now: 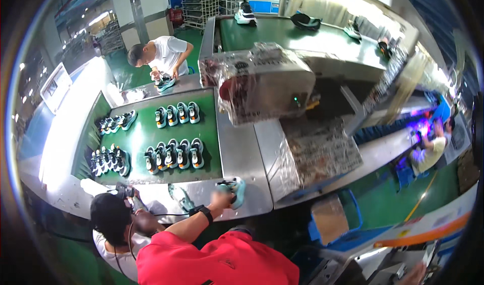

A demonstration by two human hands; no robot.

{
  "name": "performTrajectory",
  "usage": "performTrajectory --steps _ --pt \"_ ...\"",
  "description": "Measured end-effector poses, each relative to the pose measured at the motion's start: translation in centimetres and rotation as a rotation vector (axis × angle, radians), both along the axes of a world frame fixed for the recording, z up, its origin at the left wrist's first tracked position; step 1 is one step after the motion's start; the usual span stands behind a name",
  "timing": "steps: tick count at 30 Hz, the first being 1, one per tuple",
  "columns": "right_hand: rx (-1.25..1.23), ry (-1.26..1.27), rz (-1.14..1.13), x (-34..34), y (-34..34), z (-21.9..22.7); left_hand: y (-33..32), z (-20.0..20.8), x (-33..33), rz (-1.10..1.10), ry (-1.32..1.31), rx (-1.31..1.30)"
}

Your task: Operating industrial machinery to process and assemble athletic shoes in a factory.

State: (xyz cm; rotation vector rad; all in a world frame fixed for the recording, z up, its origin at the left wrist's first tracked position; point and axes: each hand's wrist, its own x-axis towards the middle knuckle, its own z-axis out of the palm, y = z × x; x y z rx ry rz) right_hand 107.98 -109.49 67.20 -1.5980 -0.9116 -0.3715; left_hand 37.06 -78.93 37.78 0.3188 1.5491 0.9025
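My left hand [220, 199], blurred by motion, grips a dark sneaker with a pale teal sole [239, 192] at the near edge of the metal worktable. A dark watch is on that wrist. Just left of it lies a pale teal shoe piece [180, 196], its exact kind unclear. A blurred hand, apparently my right hand [416, 274], shows at the lower right rim beside a grey machine; its fingers cannot be made out. Several dark sneakers with pale soles and orange marks [172, 155] stand in groups on the green surface beyond.
A person in a dark cap [110, 219] sits close on my left. Across the table, another person [169, 55] handles a sneaker. A plastic-wrapped machine [267, 86] stands ahead, near a green conveyor [282, 33]. A blue-framed chair [330, 217] is at right; farther off works another person [427, 154].
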Motion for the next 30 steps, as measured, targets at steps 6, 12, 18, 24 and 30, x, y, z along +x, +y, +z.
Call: performTrajectory --steps 6,12,18,24,30 --pt "-0.372 -0.558 0.38 -28.2 38.7 13.9 14.3 -2.1 -8.5 0.265 -0.049 0.146" --pt "-0.494 -0.726 0.803 -45.9 70.0 18.8 30.1 -6.9 -18.8 0.266 0.336 0.207" --pt "-0.707 -0.657 1.048 -60.4 91.8 16.3 41.8 -11.6 -24.7 0.235 0.826 0.357" --pt "-0.681 -0.718 0.958 -67.8 99.7 14.0 37.9 -13.1 -19.9 0.183 0.836 0.589" --pt "-0.583 -0.768 0.86 -68.8 96.2 15.5 22.2 -7.9 -10.0 -0.045 -0.045 0.381"
